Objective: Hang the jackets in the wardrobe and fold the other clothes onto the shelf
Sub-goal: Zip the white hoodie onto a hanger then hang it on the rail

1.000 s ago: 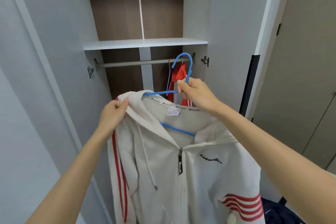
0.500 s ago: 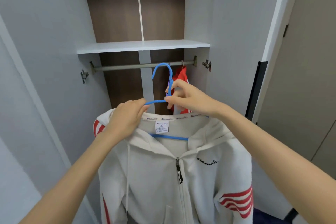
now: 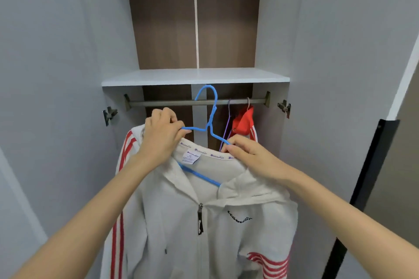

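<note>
A white hooded jacket with red stripes hangs on a blue hanger in front of the open wardrobe. My left hand grips the hanger's left arm together with the jacket's collar. My right hand pinches the hanger's right arm at the collar. The hanger's hook is level with the metal rail and overlaps it; whether it sits on the rail I cannot tell. A red jacket hangs at the rail's right end beside an empty purple hanger.
A white shelf spans the wardrobe just above the rail. Grey wardrobe doors stand open on both sides, with hinges on the inner walls. A black strip runs down the edge at the right.
My left hand moved from the jacket's shoulder up to the hanger's left arm. My right hand slid from the hook's neck down to the right arm. The hanger rose toward the rail.
</note>
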Motion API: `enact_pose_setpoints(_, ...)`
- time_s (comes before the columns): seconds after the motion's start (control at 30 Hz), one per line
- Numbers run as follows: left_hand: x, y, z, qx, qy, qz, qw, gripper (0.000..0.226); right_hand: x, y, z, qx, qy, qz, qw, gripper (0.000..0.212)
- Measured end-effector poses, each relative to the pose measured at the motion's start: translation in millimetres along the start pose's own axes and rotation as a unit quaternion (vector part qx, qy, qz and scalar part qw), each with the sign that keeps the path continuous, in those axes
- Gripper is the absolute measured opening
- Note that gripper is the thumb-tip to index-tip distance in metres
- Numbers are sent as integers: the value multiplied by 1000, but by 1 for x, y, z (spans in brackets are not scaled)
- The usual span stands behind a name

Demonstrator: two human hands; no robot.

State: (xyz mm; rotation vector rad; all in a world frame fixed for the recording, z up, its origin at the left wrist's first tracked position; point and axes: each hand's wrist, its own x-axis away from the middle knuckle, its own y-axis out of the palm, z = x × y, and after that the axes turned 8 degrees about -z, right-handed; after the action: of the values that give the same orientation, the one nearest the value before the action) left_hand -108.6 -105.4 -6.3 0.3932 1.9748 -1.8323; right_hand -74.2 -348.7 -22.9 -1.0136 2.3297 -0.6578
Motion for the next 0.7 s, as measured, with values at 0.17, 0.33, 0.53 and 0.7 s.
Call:
enact_pose_setpoints(0.17,-30,36,-5,62,-24,-21,998,32,-38,5,30,-131,59,1,990,26)
enact_pose_setpoints(0.33,-54,84,-19,238,-84,-51,966,23,-85,22,70,-191,118,9,974,31)
enact_pose_setpoints(0.53,-96,153,-62,275,-141,-135,941,24,-165,44,132,-226,197,45,953,27)
enact_pose_setpoints(0.7,-157,202,-105,274,-119,-132,945,31,-244,43,180,-250,239,108,932,23)
